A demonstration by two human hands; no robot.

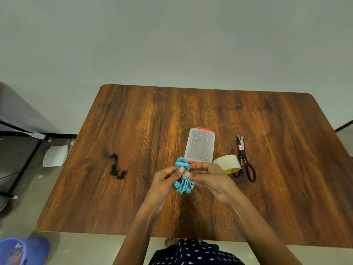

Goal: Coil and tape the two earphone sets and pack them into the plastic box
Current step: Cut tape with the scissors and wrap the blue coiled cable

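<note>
On the table [133,197], the black earphones [116,167] lie bundled at the left, apparently awaiting their turn. The left hand [165,180] and right hand [210,176] both pinch the blue earphones [183,176] with curled fingers, keeping the coil from springing loose. Just behind, the plastic box [199,145] sits lidded; tape roll [228,163] and scissors [245,159] wait within reach.

bare table [277,188] right of scissors [245,159], tape roll [228,163] beside box [199,145]
</note>
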